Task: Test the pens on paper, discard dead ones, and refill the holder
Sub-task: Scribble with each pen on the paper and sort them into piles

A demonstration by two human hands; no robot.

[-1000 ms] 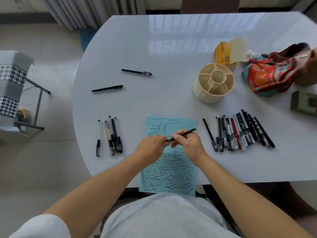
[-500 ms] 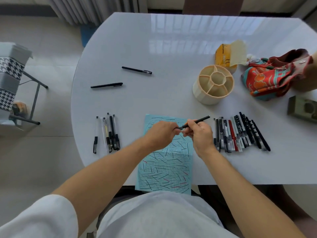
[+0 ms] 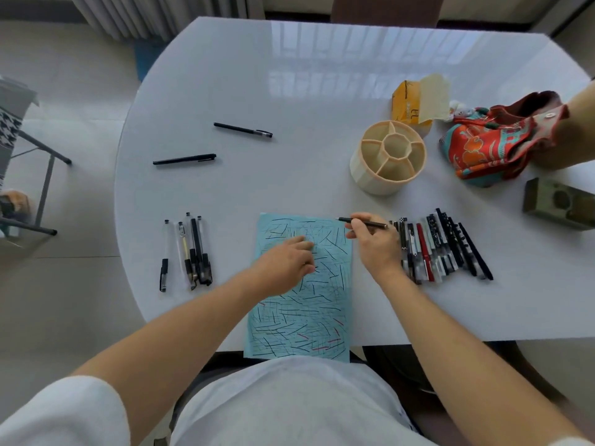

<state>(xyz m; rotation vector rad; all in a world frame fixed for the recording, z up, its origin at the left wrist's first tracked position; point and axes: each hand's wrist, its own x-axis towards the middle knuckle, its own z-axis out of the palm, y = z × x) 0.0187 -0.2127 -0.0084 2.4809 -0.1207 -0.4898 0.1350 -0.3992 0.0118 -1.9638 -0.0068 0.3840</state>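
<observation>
- A black pen point(image 3: 363, 222) is gripped in the right hand point(image 3: 375, 244), fingers curled round the barrel, with the tip pointing left over the top right corner of the blue paper point(image 3: 302, 320); it is judged to be held ready for a test stroke.
- The left hand point(image 3: 286, 260) is laid on the paper with its fingers loosely bent; whether anything small is held in it cannot be told. The sheet is probably being steadied for writing.
- The paper lies at the near edge of the worktop point(image 3: 322, 91), partly overhanging it, and is covered with short strokes, mostly dark, a few red.
- One holder point(image 3: 388, 157), cream and divided into compartments, stands beyond the paper to the right; no pens are seen in it, so refilling is judged not yet done.
- A packed row of pens point(image 3: 444, 246) lies just right of the right hand; roughly a dozen are counted, though overlap prevents an exact figure.
- About five pens point(image 3: 190, 252) lie in a group left of the paper.
- Two black pens point(image 3: 184, 159) lie apart, far left; which pile holds dead ones cannot be told.
</observation>
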